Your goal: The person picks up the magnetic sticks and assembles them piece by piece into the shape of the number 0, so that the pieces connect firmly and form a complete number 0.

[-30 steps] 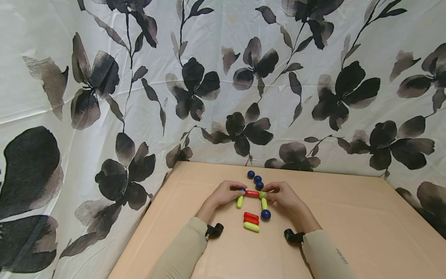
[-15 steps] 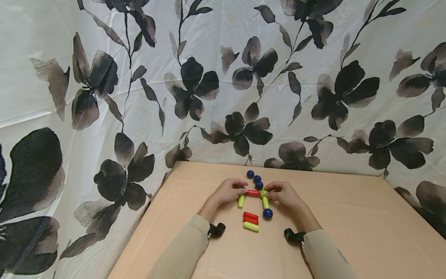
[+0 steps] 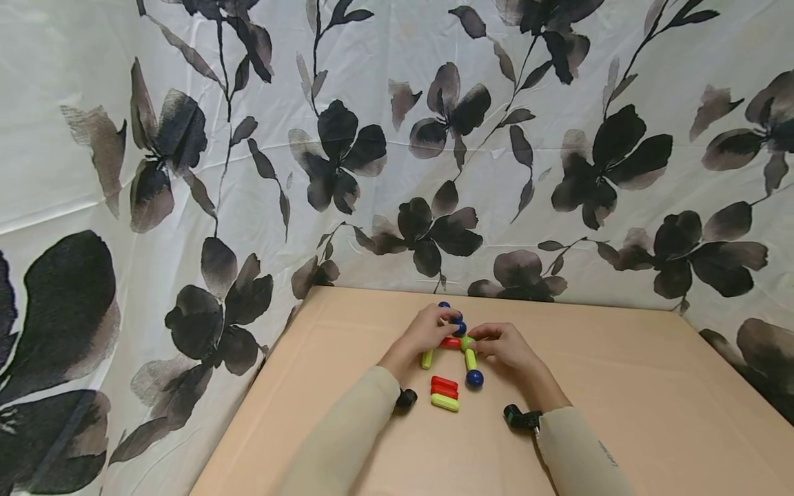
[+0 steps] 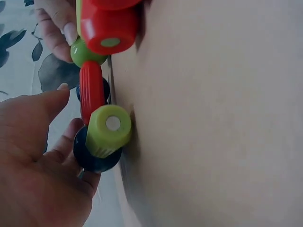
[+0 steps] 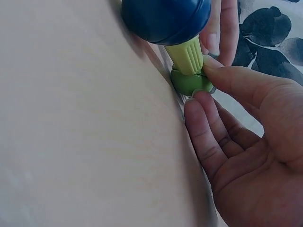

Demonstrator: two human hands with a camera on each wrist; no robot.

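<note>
My right hand (image 3: 505, 346) pinches a green ball (image 5: 191, 82) between thumb and fingertips. From this ball a red rod (image 4: 92, 90) runs left, and a yellow-green rod (image 3: 471, 359) runs toward me to a blue ball (image 3: 474, 379). At the red rod's left end sit another blue ball (image 4: 97, 158) and a second yellow-green rod (image 4: 108, 130). My left hand (image 3: 423, 332) reaches over that corner, thumb and fingers apart, beside the loose blue balls (image 3: 459, 328) at the back. It partly covers them, and whether it touches one I cannot tell.
In front of the joined pieces lie loose red rods (image 3: 444, 383) and a yellow-green rod (image 3: 444, 403), side by side. The tan table (image 3: 620, 386) extends to both sides. A floral cloth (image 3: 372, 227) hangs behind its far edge.
My left hand has let go of the blue ball at the left corner and moved away from me and right, to the loose blue balls. My right hand keeps hold of the green ball.
</note>
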